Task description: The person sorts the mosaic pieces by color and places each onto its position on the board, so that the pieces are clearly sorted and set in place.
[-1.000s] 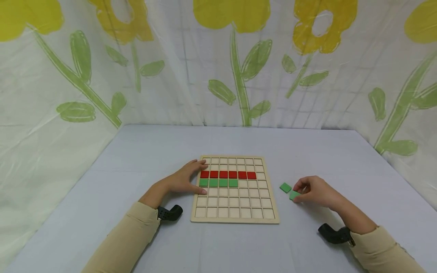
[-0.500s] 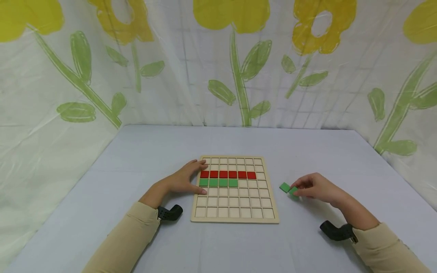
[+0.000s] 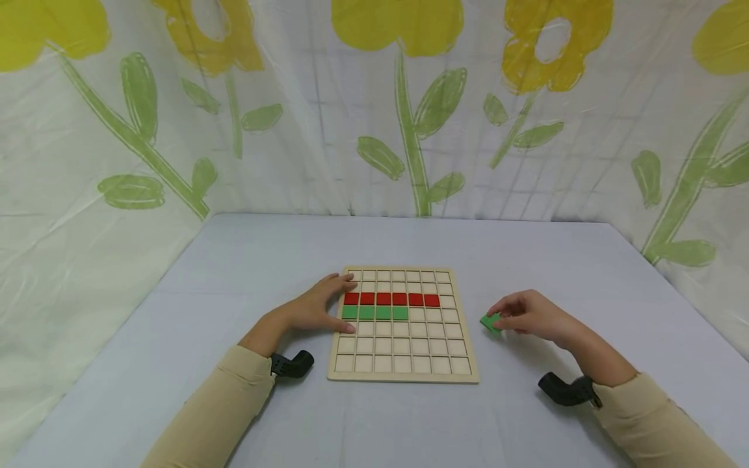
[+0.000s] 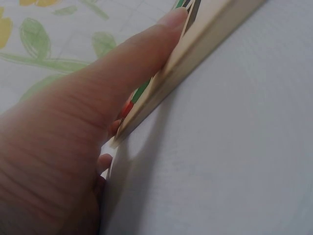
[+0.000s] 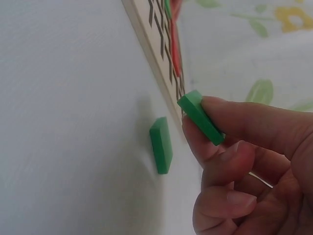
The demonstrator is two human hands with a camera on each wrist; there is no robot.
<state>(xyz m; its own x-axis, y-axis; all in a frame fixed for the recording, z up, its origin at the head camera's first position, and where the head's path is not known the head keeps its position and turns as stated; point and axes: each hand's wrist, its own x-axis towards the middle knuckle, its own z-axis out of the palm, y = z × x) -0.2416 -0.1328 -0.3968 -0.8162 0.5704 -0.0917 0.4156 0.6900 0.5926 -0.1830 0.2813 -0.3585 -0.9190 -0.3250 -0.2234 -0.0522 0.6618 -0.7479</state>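
Note:
My left hand (image 3: 310, 305) rests on the left edge of a wooden grid board (image 3: 404, 377), thumb and fingers spread, fingertips on the frame. A row of several red square tiles (image 3: 383, 299) sits in the board. Just below it lies a shorter row of green tiles (image 3: 383, 313). To the right of the board, my right hand (image 3: 537, 317) pinches a green tile (image 5: 200, 117) between thumb and finger, its other fingers curled in. Another green tile (image 5: 162, 147) lies on the table beside the held one; in the head view the two overlap.
A white cloth covers the table (image 3: 409, 429). Behind it hangs a pale curtain (image 3: 328, 130) printed with yellow flowers. Black wrist cameras sit on the left wrist (image 3: 292, 364) and the right wrist (image 3: 567, 390).
My right hand has lifted the green tile and carried it left and away from me, over the other loose tile. My left hand and the board have stayed still.

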